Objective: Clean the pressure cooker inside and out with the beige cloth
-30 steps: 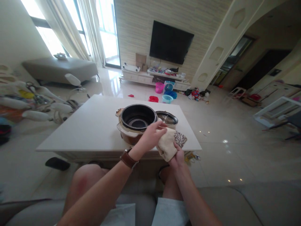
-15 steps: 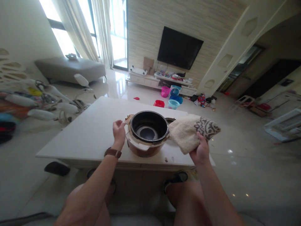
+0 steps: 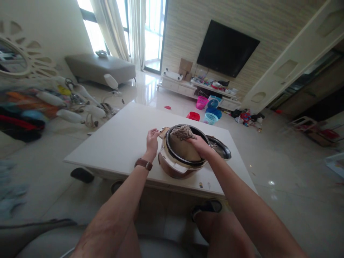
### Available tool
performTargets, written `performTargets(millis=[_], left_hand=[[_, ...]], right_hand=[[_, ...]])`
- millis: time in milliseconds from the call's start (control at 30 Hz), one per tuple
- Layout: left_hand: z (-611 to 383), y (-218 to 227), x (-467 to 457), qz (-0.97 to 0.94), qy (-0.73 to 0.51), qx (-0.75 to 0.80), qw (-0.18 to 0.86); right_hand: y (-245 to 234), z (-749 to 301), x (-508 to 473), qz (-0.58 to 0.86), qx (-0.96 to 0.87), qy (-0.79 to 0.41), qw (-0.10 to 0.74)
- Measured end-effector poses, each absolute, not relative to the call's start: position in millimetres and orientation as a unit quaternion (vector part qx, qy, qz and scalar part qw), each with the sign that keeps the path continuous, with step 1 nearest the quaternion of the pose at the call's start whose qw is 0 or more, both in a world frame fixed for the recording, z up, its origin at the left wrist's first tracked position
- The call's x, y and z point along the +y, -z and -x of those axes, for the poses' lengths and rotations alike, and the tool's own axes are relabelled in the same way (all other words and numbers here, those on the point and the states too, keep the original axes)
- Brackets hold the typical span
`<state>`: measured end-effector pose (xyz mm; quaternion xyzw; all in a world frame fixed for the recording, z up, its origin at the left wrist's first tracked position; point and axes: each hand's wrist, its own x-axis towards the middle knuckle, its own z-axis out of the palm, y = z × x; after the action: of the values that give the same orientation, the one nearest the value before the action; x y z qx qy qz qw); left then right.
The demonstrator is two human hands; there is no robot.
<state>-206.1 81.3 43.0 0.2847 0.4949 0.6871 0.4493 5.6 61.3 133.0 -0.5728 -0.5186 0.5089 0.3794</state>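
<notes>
A rice cooker (image 3: 172,170) with a brown body and cream rim stands near the table's front edge. Its black inner pot (image 3: 170,148) is uncovered. My right hand (image 3: 200,145) reaches over the rim, closed on a beige cloth (image 3: 184,148) with a brown pattern at its upper end. The cloth's lower part hangs inside the pot, and the pot's bottom is hidden behind it. Beside the cooker's left bracket is my left hand (image 3: 152,143), fingers loosely stretched; whether they touch it is unclear. A round dark lid (image 3: 221,148) lies just right of the cooker.
The white table (image 3: 115,143) extends left and beyond the cooker. Two small bits (image 3: 201,185) lie by its front edge. Past the table are a red basin (image 3: 193,115), a light-blue basket (image 3: 211,118) and a pink basket (image 3: 201,103). A lamp with white shades (image 3: 70,116) stands left.
My right hand has brought the cloth left from beside the cooker into the pot. The lid, largely covered before, now shows. My left hand stays by the cooker's left side.
</notes>
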Motion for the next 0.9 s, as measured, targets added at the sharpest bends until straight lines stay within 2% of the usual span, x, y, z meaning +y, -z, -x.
performTargets(millis=[100,167,233,333,400,500,633,800,900], left_hand=[[207.5,-65.1,73.7,-0.351,-0.723,0.471,0.364],[200.7,-87.6,66.3,-0.370,-0.739,0.425,0.370],[188.1,-111.6,55.7,-0.364,-0.736,0.352,0.449],[164.1,-140.3,33.6,-0.325,-0.637,0.215,0.665],[148.3,-150.1,18.4,-0.292,-0.541,0.152,0.774],[126.7,-152.6,3.6,-0.225,-0.470,0.115,0.846],[104.5,-149.9,-0.5,-0.162,-0.483,0.133,0.850],[95.4,-155.4,-5.5,-0.179,-0.537,0.050,0.823],[97.2,-158.9,-9.3,-0.190,-0.550,0.032,0.813]], right_hand=[[-163.8,-22.7,42.8,0.548,-0.447,-0.554,0.439],[-190.4,-39.2,30.7,0.514,-0.425,-0.587,0.459],[-214.2,-54.2,21.9,0.490,-0.427,-0.589,0.480],[-235.9,-67.8,18.5,0.491,-0.450,-0.542,0.512],[-240.7,-70.9,21.4,0.519,-0.460,-0.532,0.486],[-239.9,-70.0,25.1,0.589,-0.486,-0.483,0.430],[-234.1,-58.6,11.8,0.596,-0.599,-0.252,0.472],[-223.0,-32.7,-14.1,0.515,-0.740,-0.250,0.353],[-220.8,-29.1,-15.7,0.531,-0.741,-0.249,0.328]])
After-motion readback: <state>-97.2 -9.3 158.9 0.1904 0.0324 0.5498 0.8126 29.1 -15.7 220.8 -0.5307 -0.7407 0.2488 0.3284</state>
